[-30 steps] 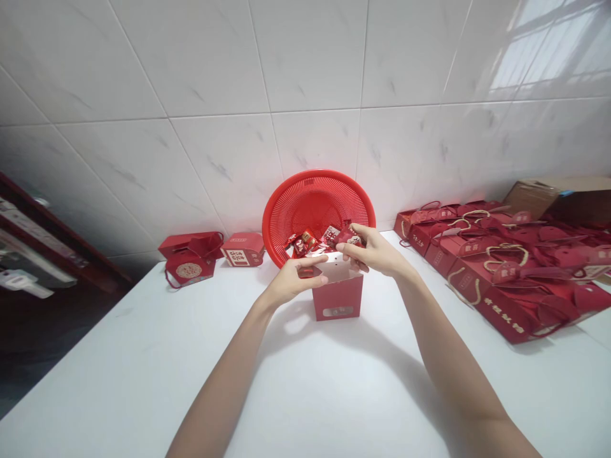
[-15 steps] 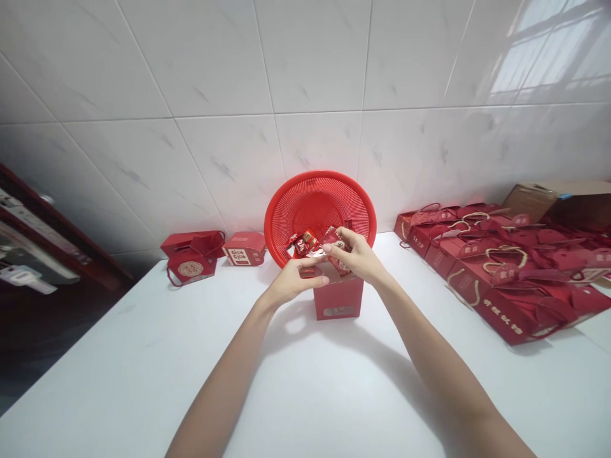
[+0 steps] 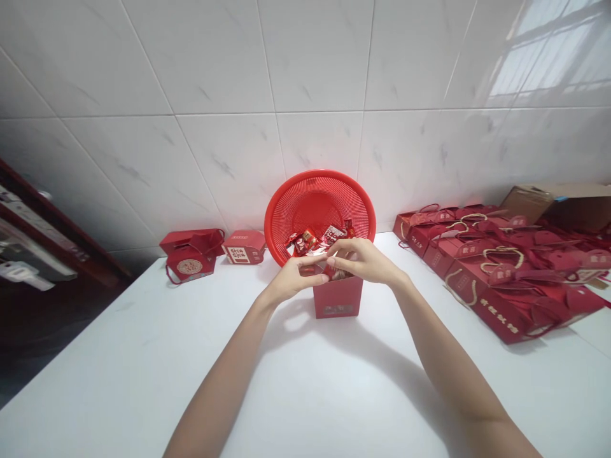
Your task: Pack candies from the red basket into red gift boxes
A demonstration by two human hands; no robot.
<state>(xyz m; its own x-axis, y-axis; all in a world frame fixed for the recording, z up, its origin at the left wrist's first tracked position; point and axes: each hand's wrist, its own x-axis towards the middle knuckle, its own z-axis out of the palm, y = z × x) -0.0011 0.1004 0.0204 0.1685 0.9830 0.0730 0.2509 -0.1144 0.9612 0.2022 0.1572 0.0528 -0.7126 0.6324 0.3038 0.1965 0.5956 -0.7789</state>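
Note:
A red gift box (image 3: pixel 337 299) stands upright on the white table in front of me, its top toward my hands. My left hand (image 3: pixel 296 278) is at the box's upper left edge, thumb on the near side and fingers across the top, gripping it. My right hand (image 3: pixel 365 259) is over the box mouth with bent fingers and the thumb apart from them. Beneath it, a red wrapped piece (image 3: pixel 334 272) shows partly inside the mouth. Just behind, a red plastic basket (image 3: pixel 319 184) leans toward the wall and holds several red candy packets (image 3: pixel 308 240).
To the left by the wall are red boxes (image 3: pixel 191 266) and a small red carton (image 3: pixel 244 248). Many red handled gift boxes (image 3: pixel 496 312) stand in rows at right, with a brown cardboard box (image 3: pixel 529 202) behind them. A tiled wall (image 3: pixel 219 165) backs the table.
My right hand has lowered from the basket's front to the box mouth, and the packet it held now appears lower, at the opening. My left hand has stayed at the box.

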